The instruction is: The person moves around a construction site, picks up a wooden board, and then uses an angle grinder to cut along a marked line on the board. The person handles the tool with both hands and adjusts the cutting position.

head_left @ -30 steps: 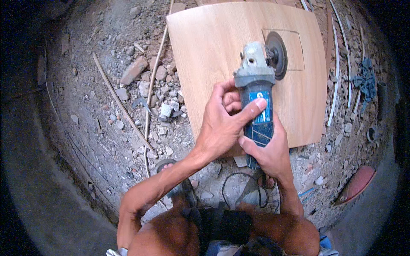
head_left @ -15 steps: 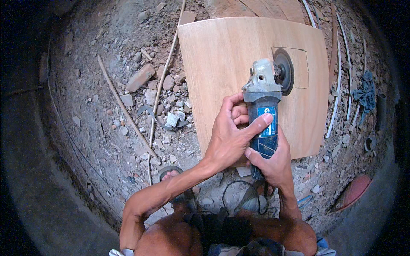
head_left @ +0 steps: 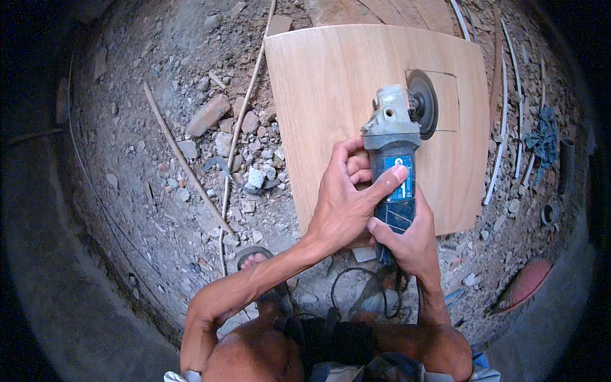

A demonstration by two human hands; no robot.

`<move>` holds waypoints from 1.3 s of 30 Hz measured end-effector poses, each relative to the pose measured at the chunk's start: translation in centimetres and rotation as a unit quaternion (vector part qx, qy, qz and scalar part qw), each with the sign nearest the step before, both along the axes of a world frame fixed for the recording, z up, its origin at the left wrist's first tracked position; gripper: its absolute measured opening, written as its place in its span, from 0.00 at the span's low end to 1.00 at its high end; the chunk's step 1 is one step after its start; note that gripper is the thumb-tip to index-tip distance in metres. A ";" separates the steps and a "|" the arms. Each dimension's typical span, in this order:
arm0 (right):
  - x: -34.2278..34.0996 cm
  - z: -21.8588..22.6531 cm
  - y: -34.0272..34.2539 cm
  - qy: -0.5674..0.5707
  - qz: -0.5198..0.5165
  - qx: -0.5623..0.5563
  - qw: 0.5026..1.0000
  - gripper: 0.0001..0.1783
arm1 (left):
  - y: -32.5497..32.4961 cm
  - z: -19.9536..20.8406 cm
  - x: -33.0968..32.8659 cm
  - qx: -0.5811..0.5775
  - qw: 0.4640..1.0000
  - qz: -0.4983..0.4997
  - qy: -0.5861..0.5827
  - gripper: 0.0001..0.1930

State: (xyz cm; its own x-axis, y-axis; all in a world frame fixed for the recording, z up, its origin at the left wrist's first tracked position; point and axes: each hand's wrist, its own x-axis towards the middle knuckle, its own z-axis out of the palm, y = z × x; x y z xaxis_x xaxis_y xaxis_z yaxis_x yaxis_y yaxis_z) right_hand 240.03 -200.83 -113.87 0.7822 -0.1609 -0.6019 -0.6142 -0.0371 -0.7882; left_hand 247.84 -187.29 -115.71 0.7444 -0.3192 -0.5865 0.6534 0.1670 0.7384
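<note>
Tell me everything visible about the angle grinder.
The angle grinder has a grey, metallic-looking head, a dark, plastic-looking body with a blue label and a dark disc on its right. Left hand and right hand grip the body. It points forward over the wooden board; whether the disc spins or touches wood is unclear.

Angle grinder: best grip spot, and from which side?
On the angle grinder, probably the dark body, clasped from left and right: it is long, narrow, pointing away. Grip behind the pale head: the disc sits on its right.
</note>
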 end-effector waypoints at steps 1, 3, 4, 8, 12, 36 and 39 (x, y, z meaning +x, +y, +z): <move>0.1 0.0 0.1 0.002 0.003 0.000 1.000 0.34 | 0.1 -0.1 0.1 0.007 1.000 0.000 -0.003 0.39; 0.5 0.0 0.2 0.006 0.008 -0.001 1.000 0.34 | 0.1 -0.1 0.1 0.004 1.000 0.010 -0.004 0.38; 0.6 0.0 0.1 0.005 0.010 -0.004 1.000 0.34 | -0.1 -0.1 0.0 -0.006 1.000 0.019 -0.002 0.38; 0.6 0.0 0.1 -0.005 0.015 -0.011 1.000 0.34 | 0.0 0.0 0.3 0.003 1.000 0.004 0.003 0.38; 1.1 0.6 0.2 -0.026 0.031 -0.027 0.999 0.35 | 0.1 -0.2 0.2 0.003 1.000 0.009 0.000 0.39; 1.1 -0.2 0.1 0.003 0.019 -0.011 1.000 0.35 | -0.1 -0.1 0.3 -0.023 0.999 0.019 0.016 0.40; 1.1 -0.2 0.1 0.002 0.021 -0.015 1.000 0.35 | 0.1 -0.1 0.6 -0.024 0.999 0.012 0.017 0.40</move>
State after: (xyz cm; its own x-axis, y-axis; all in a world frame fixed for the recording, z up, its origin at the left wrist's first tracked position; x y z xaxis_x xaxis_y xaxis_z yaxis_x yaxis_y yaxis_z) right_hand 241.15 -200.77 -114.08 0.7859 -0.1456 -0.6009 -0.6152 -0.0863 -0.7836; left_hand 248.40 -187.21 -115.80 0.7317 -0.3289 -0.5971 0.6739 0.2172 0.7061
